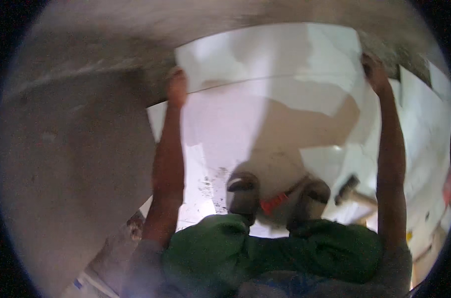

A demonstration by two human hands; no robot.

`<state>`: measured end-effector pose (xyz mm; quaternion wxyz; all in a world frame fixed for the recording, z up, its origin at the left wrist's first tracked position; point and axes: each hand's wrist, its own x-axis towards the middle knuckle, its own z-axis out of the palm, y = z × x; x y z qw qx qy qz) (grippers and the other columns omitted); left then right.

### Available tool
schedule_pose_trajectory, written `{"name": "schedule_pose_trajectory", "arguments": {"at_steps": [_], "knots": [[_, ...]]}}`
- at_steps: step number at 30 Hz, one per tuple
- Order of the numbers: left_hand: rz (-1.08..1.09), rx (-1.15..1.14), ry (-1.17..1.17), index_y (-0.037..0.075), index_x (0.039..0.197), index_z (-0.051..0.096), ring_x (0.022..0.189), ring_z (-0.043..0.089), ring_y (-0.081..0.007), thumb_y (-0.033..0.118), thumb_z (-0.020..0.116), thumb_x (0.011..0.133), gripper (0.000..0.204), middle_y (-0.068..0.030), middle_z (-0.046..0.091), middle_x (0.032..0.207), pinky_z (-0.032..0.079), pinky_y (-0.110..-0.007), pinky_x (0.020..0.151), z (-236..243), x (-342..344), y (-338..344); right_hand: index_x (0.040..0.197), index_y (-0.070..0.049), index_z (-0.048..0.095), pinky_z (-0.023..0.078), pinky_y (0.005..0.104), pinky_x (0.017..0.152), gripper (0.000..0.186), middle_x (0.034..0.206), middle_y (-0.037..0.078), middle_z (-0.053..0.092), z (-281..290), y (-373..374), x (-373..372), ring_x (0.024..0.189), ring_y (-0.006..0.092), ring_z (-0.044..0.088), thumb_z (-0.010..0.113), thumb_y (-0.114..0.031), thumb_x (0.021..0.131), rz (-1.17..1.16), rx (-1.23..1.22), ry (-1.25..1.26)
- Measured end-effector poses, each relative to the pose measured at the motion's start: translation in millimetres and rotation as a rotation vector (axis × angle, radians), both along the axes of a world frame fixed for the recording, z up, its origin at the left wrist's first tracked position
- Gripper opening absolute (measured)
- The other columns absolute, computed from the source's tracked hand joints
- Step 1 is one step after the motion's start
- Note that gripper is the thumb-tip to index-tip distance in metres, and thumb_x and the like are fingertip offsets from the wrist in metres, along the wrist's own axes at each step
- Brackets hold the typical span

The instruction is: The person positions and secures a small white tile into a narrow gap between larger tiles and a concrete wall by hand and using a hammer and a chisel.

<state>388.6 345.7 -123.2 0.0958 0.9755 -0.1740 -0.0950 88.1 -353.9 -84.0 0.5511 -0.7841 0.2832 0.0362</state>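
Observation:
A long glossy white tile (280, 54) spans the space ahead of me, beside a rough grey-brown surface. My left hand (177, 87) is closed on its left end, and my right hand (376, 74) grips its right end; some fingers are hidden or blurred. Along its near edge runs a thin dark line, where it meets a broad white tiled surface (225, 129). My shadow and light patches fall across both. Between my shoes lies a tool with a red handle (274, 203). Left of my right forearm is a hammer (348, 189) with a pale handle.
My shoes (243, 191) rest on the white surface, which has dark specks of dirt. More white tiles (421, 102) stand or lean at the right. A plain grey-brown surface (81, 149) fills the left side. Loose rubble (135, 226) lies at lower left.

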Motion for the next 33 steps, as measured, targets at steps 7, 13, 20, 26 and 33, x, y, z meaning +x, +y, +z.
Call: {"name": "schedule_pose_trajectory", "arguments": {"at_steps": [7,13,20,26,33], "knots": [[0.058,-0.195,-0.058,-0.001,0.122,0.064,0.114,0.062,-0.0233,0.010,0.058,0.098,0.027,-0.0112,0.065,0.124,0.048,-0.034,0.104,9.4,-10.7,28.5,0.136,0.003,0.060,0.044,0.0326,0.103,0.047,0.123,0.007,0.066,-20.8,30.8,18.2,0.111,0.0167,0.060,0.065,-0.014,0.093,0.053,-0.067,-0.039],[0.490,-1.281,0.557,0.006,0.111,0.062,0.107,0.056,-0.0103,0.011,0.069,0.093,0.021,-0.0020,0.061,0.111,0.048,-0.026,0.097,-23.0,33.4,55.7,0.133,0.004,0.062,0.043,0.0320,0.104,0.045,0.122,0.006,0.065,-37.3,2.1,13.2,0.112,0.0175,0.059,0.069,-0.010,0.090,-0.032,0.105,-0.220],[0.757,-1.253,0.556,0.001,0.126,0.062,0.127,0.054,-0.0210,0.011,0.064,0.097,0.031,-0.0110,0.059,0.135,0.043,-0.032,0.111,-16.5,15.4,29.6,0.127,-0.012,0.067,0.049,0.0407,0.106,0.052,0.134,0.011,0.064,0.8,21.8,7.3,0.125,0.0297,0.059,0.074,0.000,0.077,0.331,-0.436,-0.192],[-0.261,0.043,-0.059,-0.006,0.132,0.060,0.134,0.052,-0.0390,0.014,0.047,0.103,0.037,-0.0254,0.056,0.141,0.038,-0.043,0.116,9.2,-0.8,29.9,0.134,-0.012,0.061,0.041,0.0457,0.112,0.053,0.142,0.015,0.058,-36.1,-10.3,-3.7,0.131,0.0347,0.054,0.064,-0.003,0.083,0.599,-1.020,-0.043],[0.323,-1.114,0.573,0.007,0.121,0.064,0.116,0.059,-0.0194,0.010,0.058,0.099,0.023,-0.0077,0.065,0.117,0.045,-0.029,0.106,25.0,2.4,8.9,0.146,-0.013,0.054,0.030,0.0450,0.121,0.048,0.151,0.015,0.050,-60.2,-64.3,4.2,0.140,0.0356,0.046,0.054,-0.019,0.098,0.489,-0.579,-0.017]]}}
